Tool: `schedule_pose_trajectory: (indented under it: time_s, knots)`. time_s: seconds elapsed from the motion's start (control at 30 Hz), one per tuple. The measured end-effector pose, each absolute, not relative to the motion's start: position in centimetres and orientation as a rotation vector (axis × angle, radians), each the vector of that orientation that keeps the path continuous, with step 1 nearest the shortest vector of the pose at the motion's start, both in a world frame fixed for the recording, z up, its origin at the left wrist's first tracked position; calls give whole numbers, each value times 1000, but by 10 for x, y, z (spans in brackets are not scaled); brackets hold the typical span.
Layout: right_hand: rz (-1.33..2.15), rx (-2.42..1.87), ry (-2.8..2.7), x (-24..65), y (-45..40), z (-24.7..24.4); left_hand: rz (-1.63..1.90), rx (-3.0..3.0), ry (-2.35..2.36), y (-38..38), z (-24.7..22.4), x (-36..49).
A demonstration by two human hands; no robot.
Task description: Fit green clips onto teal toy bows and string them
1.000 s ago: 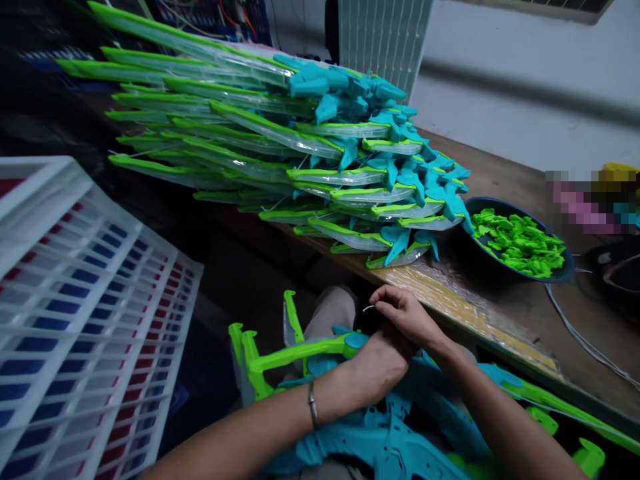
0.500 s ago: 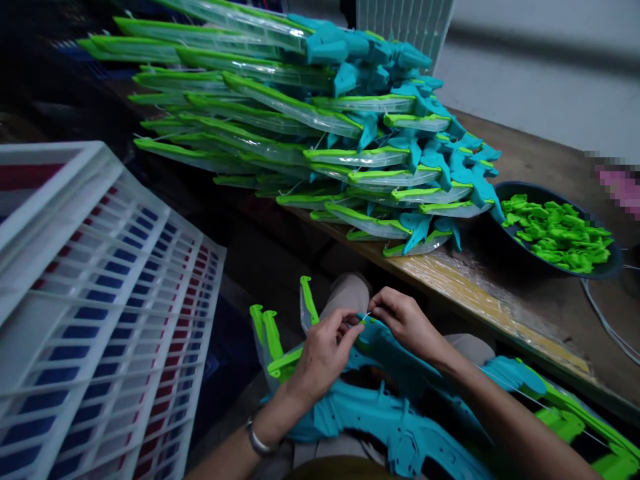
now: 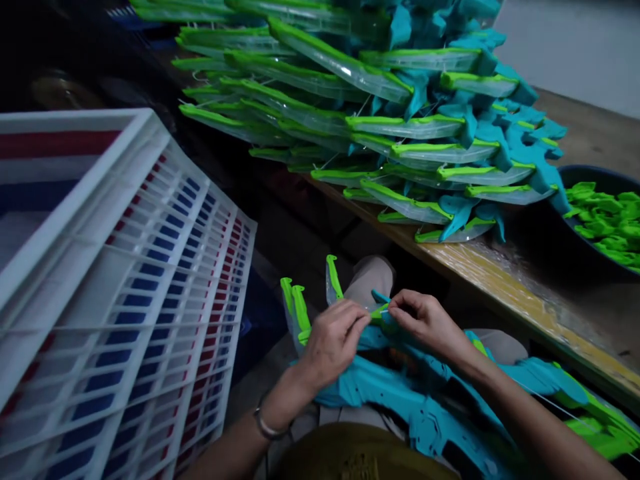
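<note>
Blue frame (image 3: 370, 383): I see it lying across the person's lap, below both hands, more blue running off to the right
Green limb (image 3: 379, 312): its tip shows between the two hands, over the frame
Left hand (image 3: 337, 337): closed around the limb, from what I can see on my feed; bracelet (image 3: 263, 427) on the wrist
Right hand (image 3: 425, 320): thumb and fingertips pinching what I take for a thin white string (image 3: 384, 309), close beside the limb's tip
Desk (image 3: 480, 280): bears a pile (image 3: 430, 127) of green-and-blue pieces, bowl (image 3: 555, 227) of green bits just beside it
Crate (image 3: 135, 153): white, slatted, on the left
</note>
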State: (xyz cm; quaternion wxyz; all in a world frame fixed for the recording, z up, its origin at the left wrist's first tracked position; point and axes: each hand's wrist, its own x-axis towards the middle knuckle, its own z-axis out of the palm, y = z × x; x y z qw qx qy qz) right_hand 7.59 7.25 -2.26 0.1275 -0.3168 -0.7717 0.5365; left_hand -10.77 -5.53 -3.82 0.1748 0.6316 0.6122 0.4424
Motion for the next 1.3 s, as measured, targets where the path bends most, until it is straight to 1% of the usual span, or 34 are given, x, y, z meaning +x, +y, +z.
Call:
schedule_pose_trajectory:
  time_s: [0.13,0.23,0.3,0.47,0.63,0.7,0.8,0.87,1.07,1.3]
  knots:
    - [1401,-936,-2251,76,71,-21,1089,1969,1881,-91,-35,-158]
    - [1300,-877,-2265,74,70,-19,915,2006,1791,-112,-45,-187]
    - [1266,-853,-2241,72,69,-19,917,1989,1700,-118,-56,-196]
    - [1206,-864,-2195,71,68,-21,1159,1854,1540,-112,-70,-193]
    - [1144,-702,-2206,60,69,-3,1429,1681,1430,-85,-53,-182]
    - [1097,-617,-2206,50,68,10,1569,1483,1309,-71,-45,-172]
    - [1029,-537,-2196,35,66,29,1839,1008,1053,-47,-36,-151]
    - [1006,-512,-2195,27,66,38,1938,768,940,-35,-32,-137]
    - [1003,-454,-2215,4,69,45,1961,527,929,-25,-29,-113]
    - [1068,-443,-2313,-8,72,42,1990,528,893,-31,-29,-109]
